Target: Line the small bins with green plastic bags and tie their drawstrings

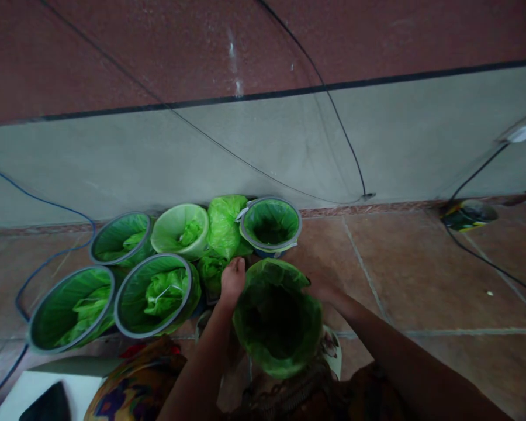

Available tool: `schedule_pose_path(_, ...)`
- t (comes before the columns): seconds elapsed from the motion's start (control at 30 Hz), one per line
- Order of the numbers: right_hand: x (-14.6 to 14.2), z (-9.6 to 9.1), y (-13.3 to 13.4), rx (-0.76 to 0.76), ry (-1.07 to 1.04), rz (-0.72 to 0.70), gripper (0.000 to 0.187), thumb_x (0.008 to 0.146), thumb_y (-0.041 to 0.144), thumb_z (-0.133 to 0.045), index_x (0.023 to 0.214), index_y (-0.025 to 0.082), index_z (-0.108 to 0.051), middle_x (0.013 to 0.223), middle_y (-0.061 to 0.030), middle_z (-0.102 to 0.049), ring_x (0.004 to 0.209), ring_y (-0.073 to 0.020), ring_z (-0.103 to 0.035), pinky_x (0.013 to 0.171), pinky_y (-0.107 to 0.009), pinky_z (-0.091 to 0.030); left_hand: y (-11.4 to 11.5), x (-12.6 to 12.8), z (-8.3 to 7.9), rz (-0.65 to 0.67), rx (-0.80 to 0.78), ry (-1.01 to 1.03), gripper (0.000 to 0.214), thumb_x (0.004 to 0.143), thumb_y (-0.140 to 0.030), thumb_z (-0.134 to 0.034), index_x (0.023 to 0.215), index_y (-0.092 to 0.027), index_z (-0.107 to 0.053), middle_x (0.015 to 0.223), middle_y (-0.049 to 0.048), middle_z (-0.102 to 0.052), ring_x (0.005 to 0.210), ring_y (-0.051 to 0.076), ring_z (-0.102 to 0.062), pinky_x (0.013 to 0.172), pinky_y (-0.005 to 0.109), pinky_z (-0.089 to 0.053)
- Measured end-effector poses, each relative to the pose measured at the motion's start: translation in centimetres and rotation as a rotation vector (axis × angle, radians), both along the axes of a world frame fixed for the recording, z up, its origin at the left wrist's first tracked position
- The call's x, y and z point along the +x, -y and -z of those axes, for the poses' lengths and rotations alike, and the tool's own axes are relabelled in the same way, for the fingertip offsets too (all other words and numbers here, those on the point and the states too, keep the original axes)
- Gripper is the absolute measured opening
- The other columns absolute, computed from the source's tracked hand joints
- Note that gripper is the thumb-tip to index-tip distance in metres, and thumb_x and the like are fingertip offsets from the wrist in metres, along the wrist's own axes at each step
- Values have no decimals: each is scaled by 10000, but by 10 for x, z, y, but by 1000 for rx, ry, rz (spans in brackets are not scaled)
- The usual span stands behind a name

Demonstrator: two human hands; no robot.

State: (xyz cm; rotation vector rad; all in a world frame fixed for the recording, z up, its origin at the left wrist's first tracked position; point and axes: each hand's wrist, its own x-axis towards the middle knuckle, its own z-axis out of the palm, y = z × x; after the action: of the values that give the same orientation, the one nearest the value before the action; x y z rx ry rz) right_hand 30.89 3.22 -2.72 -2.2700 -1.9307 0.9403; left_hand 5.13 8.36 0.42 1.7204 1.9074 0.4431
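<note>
Right below me stands a bin lined with a green plastic bag [280, 263], its mouth open upward and its inside dark. The bag's edge folds out over the rim. My left hand [234, 279] is closed at the left edge of the bag, knuckles up. On the opposite side my right hand [319, 287] grips the bag's right edge; its fingers are dark and partly hidden. Just beyond, a grey-rimmed bin [270, 245] with a green liner stands against the wall. Next to it sits a filled light-green bag [225, 225].
Several lined bins stand at left, including a front bin [188, 304] and a pale green bin [158, 234], with bundled green bags inside. A blue cable [55, 254] crosses the floor. Black cables hang along the wall [245, 152]. At right lies a small tub [469, 215]; bottom left, a white surface [70, 380].
</note>
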Motion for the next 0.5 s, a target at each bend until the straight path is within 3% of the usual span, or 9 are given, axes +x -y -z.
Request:
schedule_pose_path(0.1, -3, -12, -17, 42, -8, 34, 302, 846, 381, -592, 993, 156, -729, 981, -112, -727, 863, -217, -666, 712, -262, -468, -9, 14, 1, 125, -45, -96, 369, 992, -311, -340, 948, -182, -683, 1008, 90, -728, 947, 172, -668, 836, 254, -448)
schedule_pose_path(0.23, -23, -22, -43, 133, -81, 46, 349, 965, 335, -395, 1100, 225, -697, 1073, -61, -725, 943, -167, -662, 792, -229, -448, -18, 38, 11, 225, -59, -151, 333, 985, -311, -381, 972, -199, -694, 1032, 78, -729, 937, 166, -666, 803, 241, -424)
schedule_pose_path(0.5, -53, -11, -50, 73, -6, -85, 378, 986, 332, -360, 1075, 228, -713, 1092, -79, -728, 1008, -199, -666, 837, -263, -445, -18, 39, 31, 261, -92, -81, 302, 956, -338, -465, 1037, -197, -719, 1037, 76, -740, 931, 176, -675, 812, 242, -444)
